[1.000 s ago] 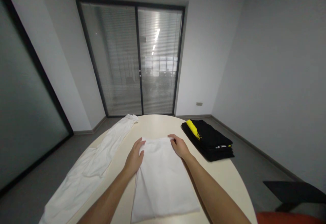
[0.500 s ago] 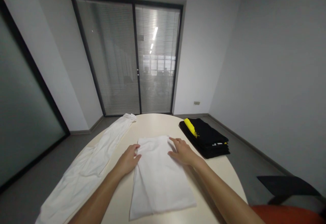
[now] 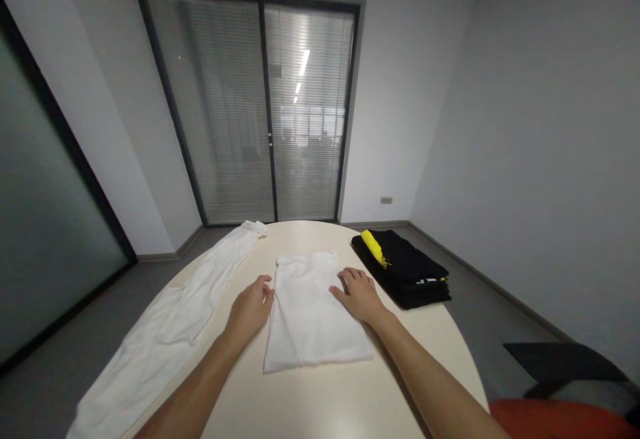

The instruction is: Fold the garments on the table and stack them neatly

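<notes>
A white garment (image 3: 315, 312), folded into a flat rectangle, lies on the round cream table (image 3: 300, 402). At its left edge is my left hand (image 3: 250, 309), fingers bent and thumb a little apart from them, with no cloth visibly gripped. My right hand (image 3: 360, 294) rests along the garment's upper right edge, its fingers spread and curved, holding nothing. Both hands flank the far half of the cloth. Whether the left fingertips touch the edge is hard to see.
A second white garment (image 3: 175, 319) is laid out long and wrinkled along the table's left side. To the right sits a stack of folded black clothes (image 3: 405, 262) with a yellow print on top. A red-seated chair (image 3: 560, 419) stands at the lower right.
The folded white garment has moved away from me, up the table, and its near edge now lies farther off. My right fingers have shifted slightly outward along its edge.
</notes>
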Available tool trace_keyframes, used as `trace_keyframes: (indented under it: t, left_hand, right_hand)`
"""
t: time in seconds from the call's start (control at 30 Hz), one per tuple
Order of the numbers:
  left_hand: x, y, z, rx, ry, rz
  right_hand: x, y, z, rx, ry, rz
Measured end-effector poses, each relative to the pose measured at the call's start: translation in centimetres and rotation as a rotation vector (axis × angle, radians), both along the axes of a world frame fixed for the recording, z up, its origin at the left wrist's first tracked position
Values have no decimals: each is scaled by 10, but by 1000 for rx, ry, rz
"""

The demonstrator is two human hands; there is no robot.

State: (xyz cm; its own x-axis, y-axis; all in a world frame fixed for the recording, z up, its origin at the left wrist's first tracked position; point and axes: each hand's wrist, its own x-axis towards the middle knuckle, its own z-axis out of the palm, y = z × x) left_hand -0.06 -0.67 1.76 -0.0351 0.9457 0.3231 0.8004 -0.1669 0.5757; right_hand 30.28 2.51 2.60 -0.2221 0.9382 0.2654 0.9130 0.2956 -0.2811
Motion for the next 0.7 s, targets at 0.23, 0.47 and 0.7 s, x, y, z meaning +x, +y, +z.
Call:
trace_keyframes:
  t: [0.23, 0.47, 0.7]
  left_hand:
    - [-3, -19, 17, -271, 12, -117]
    - [-3, -21, 23, -340, 94, -86]
    - [0, -23, 24, -370, 109, -108]
  right_hand:
    - [17, -25, 10, -95, 76, 6]
    - [19, -22, 10, -107, 165, 44]
    - [20, -22, 8, -144, 319, 67]
